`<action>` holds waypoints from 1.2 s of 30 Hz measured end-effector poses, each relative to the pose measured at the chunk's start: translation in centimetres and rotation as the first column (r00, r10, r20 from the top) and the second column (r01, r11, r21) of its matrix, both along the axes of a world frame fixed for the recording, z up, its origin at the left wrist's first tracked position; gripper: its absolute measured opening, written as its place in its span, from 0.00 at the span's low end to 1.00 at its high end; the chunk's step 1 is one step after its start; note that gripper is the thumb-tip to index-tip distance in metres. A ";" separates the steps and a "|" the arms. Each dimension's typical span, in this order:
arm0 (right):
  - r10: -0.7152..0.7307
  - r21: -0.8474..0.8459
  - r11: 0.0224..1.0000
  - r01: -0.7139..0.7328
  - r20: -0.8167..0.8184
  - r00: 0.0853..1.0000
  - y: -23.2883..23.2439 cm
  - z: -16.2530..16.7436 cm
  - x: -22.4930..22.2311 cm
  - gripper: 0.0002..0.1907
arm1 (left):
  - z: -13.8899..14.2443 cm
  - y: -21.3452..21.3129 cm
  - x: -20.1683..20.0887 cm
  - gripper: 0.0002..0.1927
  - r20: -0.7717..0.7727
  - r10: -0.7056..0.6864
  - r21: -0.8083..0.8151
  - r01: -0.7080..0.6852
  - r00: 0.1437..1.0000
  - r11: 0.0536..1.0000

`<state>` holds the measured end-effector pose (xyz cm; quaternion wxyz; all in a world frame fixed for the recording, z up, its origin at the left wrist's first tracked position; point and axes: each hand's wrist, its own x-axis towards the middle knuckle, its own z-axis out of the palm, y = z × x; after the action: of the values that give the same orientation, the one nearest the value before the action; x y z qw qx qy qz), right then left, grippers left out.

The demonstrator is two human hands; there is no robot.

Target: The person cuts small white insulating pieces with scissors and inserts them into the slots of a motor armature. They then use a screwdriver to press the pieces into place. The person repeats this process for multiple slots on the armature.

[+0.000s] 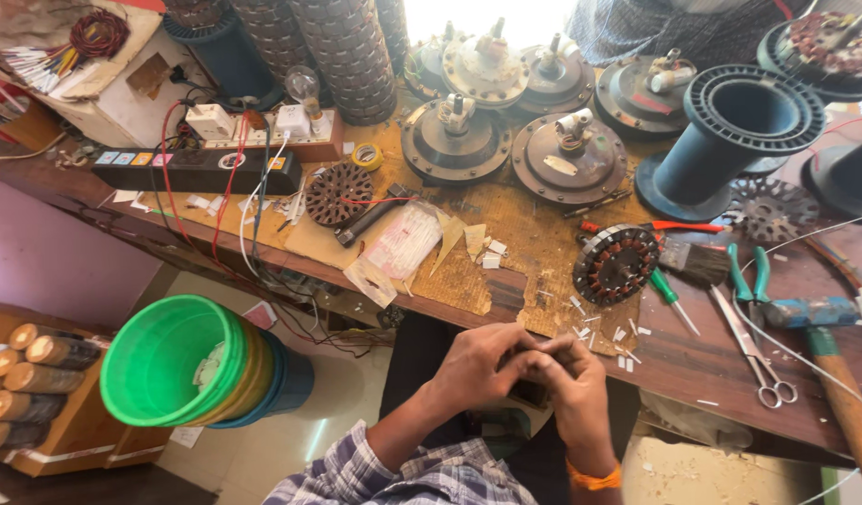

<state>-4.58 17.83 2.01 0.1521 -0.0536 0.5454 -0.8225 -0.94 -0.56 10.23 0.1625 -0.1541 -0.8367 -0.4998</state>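
Small dark part (532, 360), one, mostly hidden: pinched between both hands just below the workbench (693, 360) edge; its kind cannot be told. Left hand (482, 367): one, fingers curled closed over the part. Right hand (573, 379): one, fingers bent onto the same part, orange band at the wrist.

On the bench:
- wound stator (615, 264), one, near the front edge, above the hands
- bare stator core (337, 194), one, to the left
- domed motor housings (454, 140), six counted, at the back
- blue spool (730, 131), one whole
- paintbrush (693, 260), one
- green-handled pliers (751, 276), one
- scissors (753, 351), one
- hammer (828, 346), one

Below the bench: green tub (169, 360), topmost of a nested stack.
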 end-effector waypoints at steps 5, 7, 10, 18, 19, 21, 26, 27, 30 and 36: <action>0.179 -0.382 0.914 -0.139 0.070 0.981 1.9 -1.0 0.0 0.07 | 1.1 -1.2 0.0 0.15 0.020 -0.333 0.122 0.328 0.943 0.937; 0.187 -0.397 0.904 -0.160 0.029 0.982 2.1 -0.5 0.4 0.08 | 1.7 -0.9 0.0 0.13 0.004 -0.352 0.127 0.349 0.936 0.929; 0.163 -0.374 0.917 -0.135 0.041 0.986 1.9 0.9 1.2 0.09 | 2.6 -0.4 0.4 0.10 -0.031 -0.313 0.064 0.315 0.949 0.947; 0.324 -0.441 0.869 -0.223 0.170 0.931 2.1 1.7 3.6 0.14 | 1.8 0.0 1.8 0.09 0.066 -0.195 -0.096 0.201 0.979 0.975; 0.347 -0.462 0.859 -0.220 0.210 0.914 2.1 1.4 3.7 0.14 | 1.5 0.2 2.1 0.09 0.093 -0.203 -0.045 0.208 0.975 0.977; 0.392 -0.518 0.827 -0.221 0.248 0.886 2.3 1.0 4.0 0.14 | 1.0 0.6 2.2 0.09 0.121 -0.205 0.041 0.202 0.971 0.979; 0.385 -0.534 0.819 -0.211 0.237 0.892 3.3 0.6 4.1 0.15 | 0.6 2.0 1.7 0.06 0.332 -0.346 0.387 0.208 0.878 0.898; 0.319 -0.488 0.854 -0.179 0.220 0.922 3.8 0.5 4.1 0.14 | 0.5 2.2 1.3 0.05 0.384 -0.394 0.449 0.204 0.835 0.870; 0.141 -0.430 0.900 -0.065 0.147 0.979 5.1 -0.3 4.5 0.12 | 0.2 2.4 -0.4 0.09 0.195 -0.347 0.092 0.336 0.917 0.938; -0.110 -0.458 0.874 0.163 0.140 0.984 9.8 -2.3 7.5 0.08 | -0.4 5.4 -9.7 0.19 -0.186 -0.022 -0.158 -0.008 0.982 0.987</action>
<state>2.94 27.66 -0.27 0.1059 -0.0049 0.3242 -0.9400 -10.64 4.85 9.83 0.2260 -0.2156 -0.8541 -0.4158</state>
